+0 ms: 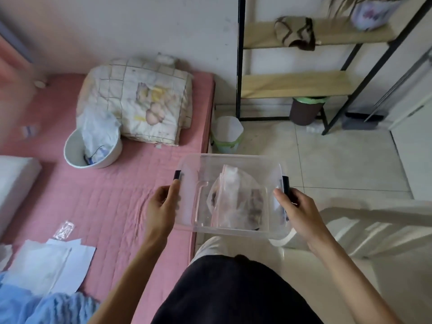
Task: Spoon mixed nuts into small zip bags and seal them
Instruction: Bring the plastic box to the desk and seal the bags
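I hold a clear plastic storage box (194, 169) in the air, over the edge of the pink bed and the tiled floor. My left hand (162, 205) grips its left side just below a black latch. My right hand (295, 208) grips the right side, fingers around the other black latch. Inside the box lie clear zip bags (236, 199), with dark nuts showing in at least one of them. A small empty zip bag (63, 231) lies on the bed at the lower left. No spoon is visible.
A white bowl (77, 157) stuffed with plastic sits on the pink mattress (105, 202) beside a folded quilt (138, 99). White papers (58, 260) lie at the lower left. A white chair (374, 230) stands right; two bins (228, 134) and a shelf rack (299, 83) stand beyond.
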`<state>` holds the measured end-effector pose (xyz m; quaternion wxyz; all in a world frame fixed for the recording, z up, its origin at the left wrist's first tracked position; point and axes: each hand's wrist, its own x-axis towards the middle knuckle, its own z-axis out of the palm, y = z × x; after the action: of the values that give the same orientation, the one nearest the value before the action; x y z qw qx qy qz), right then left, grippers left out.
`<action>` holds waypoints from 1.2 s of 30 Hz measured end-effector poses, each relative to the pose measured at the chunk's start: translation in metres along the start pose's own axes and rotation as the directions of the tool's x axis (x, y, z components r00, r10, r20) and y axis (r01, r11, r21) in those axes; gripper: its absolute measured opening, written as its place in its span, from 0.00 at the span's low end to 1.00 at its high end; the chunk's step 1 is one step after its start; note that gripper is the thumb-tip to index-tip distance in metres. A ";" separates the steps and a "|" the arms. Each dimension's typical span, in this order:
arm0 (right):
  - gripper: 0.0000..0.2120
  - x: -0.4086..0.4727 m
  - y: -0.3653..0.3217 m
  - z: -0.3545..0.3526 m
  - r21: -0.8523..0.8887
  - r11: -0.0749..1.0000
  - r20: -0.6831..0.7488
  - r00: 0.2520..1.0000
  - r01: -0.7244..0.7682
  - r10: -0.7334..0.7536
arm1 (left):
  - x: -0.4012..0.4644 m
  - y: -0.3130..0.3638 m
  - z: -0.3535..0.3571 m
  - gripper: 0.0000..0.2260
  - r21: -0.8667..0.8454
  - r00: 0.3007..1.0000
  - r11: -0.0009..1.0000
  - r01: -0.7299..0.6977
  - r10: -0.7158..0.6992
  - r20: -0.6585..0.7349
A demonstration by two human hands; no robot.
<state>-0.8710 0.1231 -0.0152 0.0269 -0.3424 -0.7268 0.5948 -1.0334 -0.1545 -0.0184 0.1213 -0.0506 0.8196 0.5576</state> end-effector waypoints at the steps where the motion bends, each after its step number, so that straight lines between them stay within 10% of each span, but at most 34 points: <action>1: 0.21 0.014 -0.004 -0.003 0.006 1.000 -0.023 1.000 -0.012 0.012 | 0.015 0.008 0.009 0.27 0.012 1.000 1.000 -0.003 0.003 0.005; 10: 0.22 0.137 -0.029 -0.030 0.092 0.986 -0.255 0.954 -0.138 0.157 | 0.175 0.080 0.121 0.28 0.025 0.964 0.997 -0.078 0.068 0.258; 19: 0.30 0.210 -0.045 -0.076 0.271 0.943 -0.549 0.773 -0.196 0.318 | 0.300 0.167 0.271 0.23 0.127 0.777 0.981 -0.150 0.037 0.629; 26: 0.28 0.211 -0.033 -0.132 0.434 0.882 -0.694 0.556 -0.186 0.459 | 0.305 0.215 0.406 0.24 0.172 0.573 0.942 -0.287 0.025 0.819; 36: 0.22 0.219 0.008 -0.261 0.522 0.839 -0.721 0.447 -0.152 0.529 | 0.240 0.250 0.573 0.29 0.193 0.489 0.900 -0.391 0.025 0.872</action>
<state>-0.9184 0.4602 -0.0270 0.3185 -0.7155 -0.4024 0.4741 -1.2379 0.4819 -0.0536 0.4449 0.3545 0.7412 0.3566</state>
